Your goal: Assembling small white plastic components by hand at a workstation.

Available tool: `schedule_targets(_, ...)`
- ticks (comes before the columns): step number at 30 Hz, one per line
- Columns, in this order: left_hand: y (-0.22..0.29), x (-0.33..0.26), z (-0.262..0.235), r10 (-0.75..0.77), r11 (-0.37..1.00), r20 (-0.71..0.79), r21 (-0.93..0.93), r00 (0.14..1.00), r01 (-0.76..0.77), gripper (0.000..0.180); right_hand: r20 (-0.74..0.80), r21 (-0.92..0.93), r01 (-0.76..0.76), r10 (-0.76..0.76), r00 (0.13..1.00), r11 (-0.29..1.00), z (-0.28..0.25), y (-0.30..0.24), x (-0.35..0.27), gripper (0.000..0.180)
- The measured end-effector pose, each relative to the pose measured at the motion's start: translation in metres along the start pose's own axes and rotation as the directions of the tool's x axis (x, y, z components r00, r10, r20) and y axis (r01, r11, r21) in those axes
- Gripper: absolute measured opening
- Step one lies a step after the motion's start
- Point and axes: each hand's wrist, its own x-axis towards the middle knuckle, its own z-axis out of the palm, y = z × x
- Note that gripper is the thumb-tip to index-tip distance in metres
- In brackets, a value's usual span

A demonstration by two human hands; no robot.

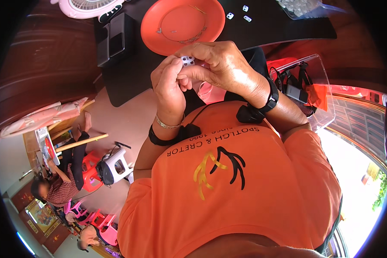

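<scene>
In front of my chest, over the table's near edge, both hands come together on a small white piece with black round spots point(187, 61). My left hand point(168, 81) is closed, its thumb and fingertips at the piece's left side. From the other side my right hand point(221, 62) pinches it, thumb below and fingers arched over the top. The fingers partly cover the piece. Just beyond the hands lies a round orange-red plate point(150, 21) holding several thin metal bits. Similar white pieces with dark spots point(247, 18) lie on the table to its right.
The dark table point(279, 30) also bears a pink fan point(88, 8), a black-and-grey box point(114, 38) and a bag of whitish pieces point(301, 7). A clear bin point(329, 92) with black items stands at right. Left, another person point(62, 187) sits near stools point(90, 170).
</scene>
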Motion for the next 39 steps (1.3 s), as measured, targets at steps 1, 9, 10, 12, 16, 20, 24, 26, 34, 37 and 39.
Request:
schedule_targets(1,-0.001,0.0,-0.001,0.0,1.0,0.0,0.0,1.0,0.0,0.028,0.005,-0.035,0.013,-0.013,1.0,0.999,-0.001,0.001,0.0,0.03)
schedule_targets(9,-0.004,-0.002,-0.006,0.078,0.996,0.112,0.03,0.991,-0.082,0.032,0.05,-0.06,0.006,-0.003,0.999,0.998,-0.004,-0.009,0.005,0.02)
schedule_targets(10,-0.004,-0.002,-0.003,0.066,0.997,0.09,0.03,0.994,-0.069,0.033,0.054,-0.057,0.014,-0.011,0.998,0.998,-0.006,-0.009,0.006,0.019)
schedule_targets(12,-0.002,-0.003,-0.003,0.079,0.995,0.083,0.054,0.993,-0.084,0.033,0.05,-0.069,0.039,-0.036,0.998,0.997,-0.005,-0.011,0.008,0.017)
schedule_targets(16,-0.003,0.002,-0.002,0.099,0.995,0.116,-0.03,0.988,-0.096,0.033,0.083,-0.161,0.085,-0.072,0.994,0.983,-0.008,-0.013,0.013,0.019)
schedule_targets(20,-0.003,0.004,-0.005,0.129,0.991,0.103,0.018,0.986,-0.132,0.035,0.097,-0.118,0.039,-0.027,0.995,0.992,-0.013,-0.017,0.021,0.021)
schedule_targets(24,0.001,0.004,-0.012,0.145,0.989,0.099,-0.024,0.984,-0.143,0.036,0.12,-0.08,0.118,-0.108,0.987,0.99,-0.03,-0.019,0.045,0.017)
schedule_targets(26,0.002,0.003,-0.018,0.175,0.983,0.076,-0.06,0.982,-0.171,0.034,0.052,-0.318,0.225,-0.22,0.974,0.921,-0.053,-0.017,0.061,0.015)
schedule_targets(34,0.002,0.007,-0.04,0.159,0.984,0.007,-0.082,0.987,-0.158,0.031,-0.349,-0.857,-0.141,-0.358,0.866,0.496,-0.159,-0.043,0.124,0.031)
schedule_targets(37,0.0,0.005,-0.042,0.159,0.987,0.039,-0.01,0.986,-0.159,0.032,-0.231,-0.806,-0.014,-0.293,0.928,0.591,-0.145,-0.037,0.136,0.018)
schedule_targets(39,0.0,0.006,-0.038,0.114,0.993,0.077,-0.03,0.99,-0.112,0.031,-0.146,-0.676,0.021,-0.162,0.976,0.736,-0.139,-0.006,0.147,0.019)
